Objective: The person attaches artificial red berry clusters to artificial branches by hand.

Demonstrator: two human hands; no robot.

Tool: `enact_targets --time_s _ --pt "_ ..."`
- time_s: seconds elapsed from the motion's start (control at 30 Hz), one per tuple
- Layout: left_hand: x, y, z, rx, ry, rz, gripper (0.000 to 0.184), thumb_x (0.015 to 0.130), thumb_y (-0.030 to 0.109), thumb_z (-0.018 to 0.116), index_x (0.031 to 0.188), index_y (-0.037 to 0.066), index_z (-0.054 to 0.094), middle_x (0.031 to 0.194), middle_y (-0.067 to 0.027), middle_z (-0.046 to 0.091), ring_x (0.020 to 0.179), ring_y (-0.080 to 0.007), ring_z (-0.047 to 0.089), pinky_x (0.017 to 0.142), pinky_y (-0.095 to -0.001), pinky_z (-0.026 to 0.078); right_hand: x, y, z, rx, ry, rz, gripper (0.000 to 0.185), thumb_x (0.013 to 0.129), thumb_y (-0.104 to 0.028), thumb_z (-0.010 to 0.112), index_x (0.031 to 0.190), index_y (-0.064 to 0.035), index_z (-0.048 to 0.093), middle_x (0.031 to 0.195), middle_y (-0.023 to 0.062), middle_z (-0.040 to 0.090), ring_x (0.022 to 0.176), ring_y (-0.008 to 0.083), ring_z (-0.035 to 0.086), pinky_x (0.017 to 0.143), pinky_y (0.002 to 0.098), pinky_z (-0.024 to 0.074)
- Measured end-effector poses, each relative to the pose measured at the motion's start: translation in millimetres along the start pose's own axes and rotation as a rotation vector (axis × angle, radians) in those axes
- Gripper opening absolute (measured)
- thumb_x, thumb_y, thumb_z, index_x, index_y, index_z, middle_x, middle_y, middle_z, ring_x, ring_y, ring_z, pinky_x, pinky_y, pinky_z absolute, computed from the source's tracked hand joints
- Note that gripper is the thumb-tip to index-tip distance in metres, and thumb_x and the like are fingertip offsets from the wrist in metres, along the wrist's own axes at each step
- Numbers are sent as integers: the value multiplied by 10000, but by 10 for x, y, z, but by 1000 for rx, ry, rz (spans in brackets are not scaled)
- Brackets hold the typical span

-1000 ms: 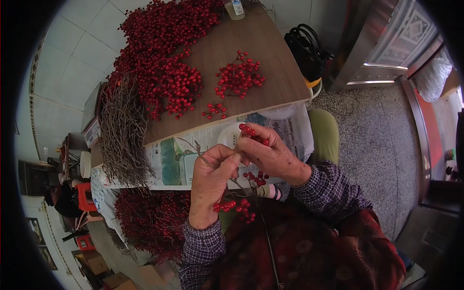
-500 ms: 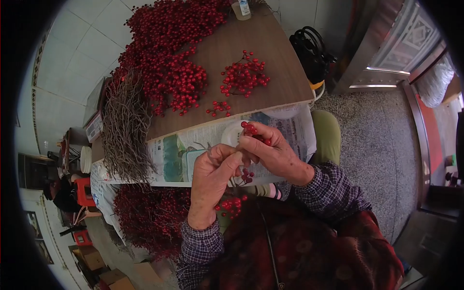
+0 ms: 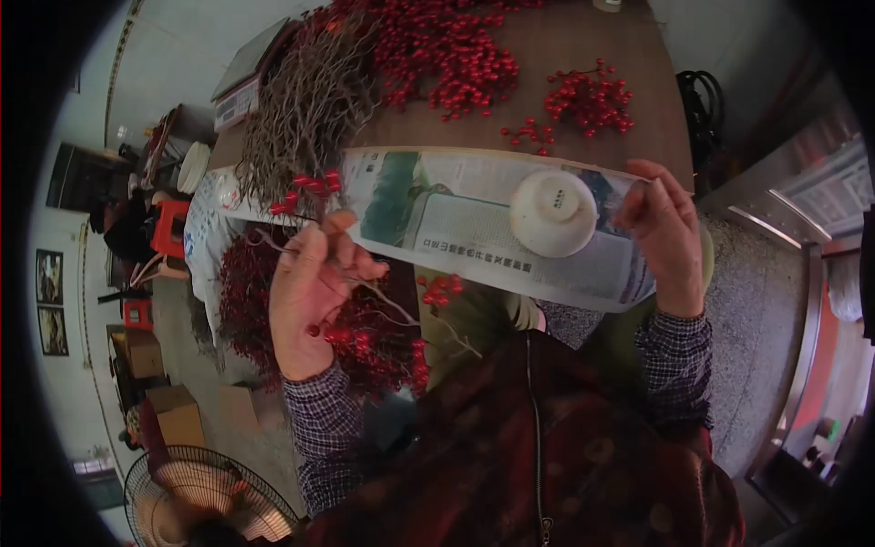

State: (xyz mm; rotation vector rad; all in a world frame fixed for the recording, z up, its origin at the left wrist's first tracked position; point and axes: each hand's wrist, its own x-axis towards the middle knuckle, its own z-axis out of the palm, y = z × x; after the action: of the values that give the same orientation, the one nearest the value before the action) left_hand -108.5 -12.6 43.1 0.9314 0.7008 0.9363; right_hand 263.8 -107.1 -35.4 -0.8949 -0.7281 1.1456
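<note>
My left hand point(image 3: 314, 292) is closed on a thin branched stem point(image 3: 392, 304) with red berries, some of them hanging below the fingers. Over the right end of the newspaper point(image 3: 456, 228), my right hand point(image 3: 663, 228) has its fingers curled together, and whether anything is between them is too blurred to tell. An upturned white bowl point(image 3: 554, 214) rests on the newspaper between the hands. Beyond it, a berry cluster point(image 3: 591, 98) and a smaller sprig point(image 3: 529, 135) lie on the brown board point(image 3: 565, 36).
A large berry heap point(image 3: 447, 64) and a bundle of bare twigs point(image 3: 310, 100) lie on the board. More berry branches point(image 3: 246, 292) are below the table's left side. A fan point(image 3: 210, 497), cardboard boxes point(image 3: 173, 415) and a red stool point(image 3: 169, 228) stand at left.
My hands have moved apart, the left one leftward with the stem and the right one rightward. The bowl is now uncovered. The view has shifted, bringing the fan into sight.
</note>
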Motion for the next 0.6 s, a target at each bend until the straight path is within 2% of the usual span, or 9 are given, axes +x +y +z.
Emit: enact_targets --time_s 0.07,0.13,0.2,0.23,0.37,0.47,0.5,0.57,0.6 --pt "-194 197 -364 80 123 105 403 986 302 541 1190 -45 569 767 -40 576 756 -204 652 764 -430 595 62 53 -63 88 37 -51 277 996 -177 518 1187 10 589 739 7 573 686 95 549 671 265 495" --pt "-373 328 -715 112 174 110 415 992 320 533 1215 -29 554 773 -28 566 753 -185 624 765 -414 587 83 85 -81 127 92 -85 257 1005 -186 524 1153 3 617 719 -2 547 660 84 519 655 267 497" --pt "-556 388 -975 97 392 113 422 992 335 533 1241 -6 538 774 -7 547 752 -156 586 758 -385 575 107 121 -102 113 79 -74 254 1001 -184 530 1146 4 622 721 -2 545 657 85 517 655 271 500" --pt "-623 386 -1133 93 425 78 409 991 338 535 1240 14 539 777 12 526 749 -133 559 759 -366 563 115 136 -107 95 81 -76 251 998 -182 537 1140 5 627 724 -1 543 655 87 516 655 275 502" --pt "-816 199 -1713 28 430 54 402 983 346 549 1231 30 547 779 15 521 753 -133 568 774 -359 563 125 167 -128 96 71 -49 241 996 -168 540 1136 4 631 722 -3 534 659 87 514 653 280 503" --pt "-778 1 -1960 27 637 81 398 970 353 577 1194 25 567 780 38 513 730 -104 566 787 -330 557 136 194 -140 113 65 -48 232 992 -159 545 1134 2 632 725 -5 524 662 86 508 656 284 505" --pt "-729 -89 -2005 27 642 86 398 970 353 577 1194 25 567 780 38 513 730 -104 566 787 -330 557 141 199 -150 106 67 -41 229 992 -155 544 1138 -1 631 730 -7 523 666 84 503 661 286 503" --pt "-658 -296 -2146 175 819 -123 405 961 356 593 1182 17 589 773 38 504 700 -92 551 780 -322 556 137 201 -173 100 66 -35 226 992 -150 543 1141 -4 630 735 -9 522 670 82 499 665 288 502" --pt "-716 -382 -2353 175 823 -117 405 961 356 593 1182 17 589 773 38 504 700 -92 551 780 -322 556 140 206 -180 100 74 -32 223 990 -149 546 1139 -7 631 738 -11 523 671 81 497 667 288 501"
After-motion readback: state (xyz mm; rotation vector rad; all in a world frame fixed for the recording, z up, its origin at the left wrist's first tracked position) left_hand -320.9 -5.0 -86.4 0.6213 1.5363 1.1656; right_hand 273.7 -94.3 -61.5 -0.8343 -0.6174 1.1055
